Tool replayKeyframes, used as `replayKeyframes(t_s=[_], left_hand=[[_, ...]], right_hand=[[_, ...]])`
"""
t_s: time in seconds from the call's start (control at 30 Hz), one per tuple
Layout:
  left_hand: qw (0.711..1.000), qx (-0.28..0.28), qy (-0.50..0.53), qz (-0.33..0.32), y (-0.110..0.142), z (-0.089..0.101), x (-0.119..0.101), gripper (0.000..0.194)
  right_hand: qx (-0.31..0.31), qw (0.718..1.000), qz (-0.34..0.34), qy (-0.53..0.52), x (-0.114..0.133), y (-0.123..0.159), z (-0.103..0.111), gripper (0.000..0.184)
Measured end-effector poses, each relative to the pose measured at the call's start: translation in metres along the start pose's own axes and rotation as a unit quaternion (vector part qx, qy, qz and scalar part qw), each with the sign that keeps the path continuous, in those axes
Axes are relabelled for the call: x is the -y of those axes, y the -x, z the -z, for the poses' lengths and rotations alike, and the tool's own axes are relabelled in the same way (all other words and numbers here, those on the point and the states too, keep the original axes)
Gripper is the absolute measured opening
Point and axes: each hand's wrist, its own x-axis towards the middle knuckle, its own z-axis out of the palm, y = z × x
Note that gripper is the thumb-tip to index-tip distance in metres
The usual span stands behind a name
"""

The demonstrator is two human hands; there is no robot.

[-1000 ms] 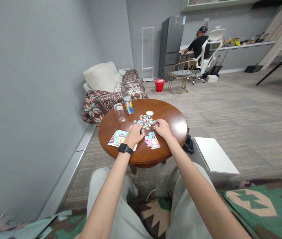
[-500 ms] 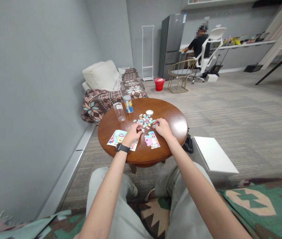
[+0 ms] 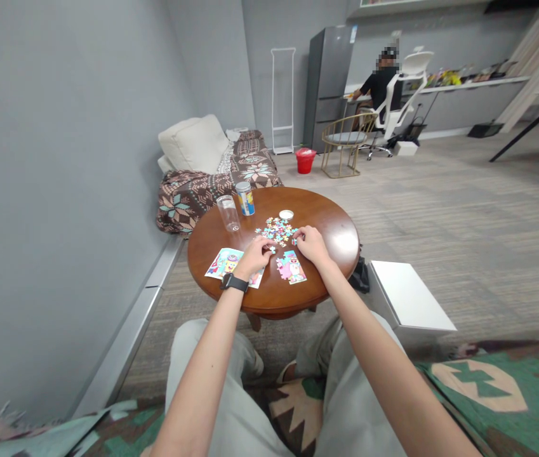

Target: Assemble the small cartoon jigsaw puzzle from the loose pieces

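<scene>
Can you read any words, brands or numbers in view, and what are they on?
Nothing is legible:
can: label too small to read
left card: any print too small
right card: any print too small
fridge sticker: too blurred

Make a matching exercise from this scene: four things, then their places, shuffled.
Things:
1. black smartwatch
2. clear drinking glass
3. red bucket
4. jigsaw pieces

Places:
A. Scattered between the left hand and right hand
B. On the floor near the refrigerator
C. On the left wrist
D. On the round wooden table beside a printed can

Pairs: 1 C, 2 D, 3 B, 4 A
</scene>
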Motion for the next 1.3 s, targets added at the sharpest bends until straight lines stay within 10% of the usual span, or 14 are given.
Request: replayKeyframes(t_s=[1.3], left_hand=[[0.997, -0.05, 0.066, 0.01, -0.0023, 0.0001, 0.0029, 0.015]], right_hand=[[-0.014, 0.999, 0.018, -0.034, -0.0068, -0.0022, -0.0045, 0.025]])
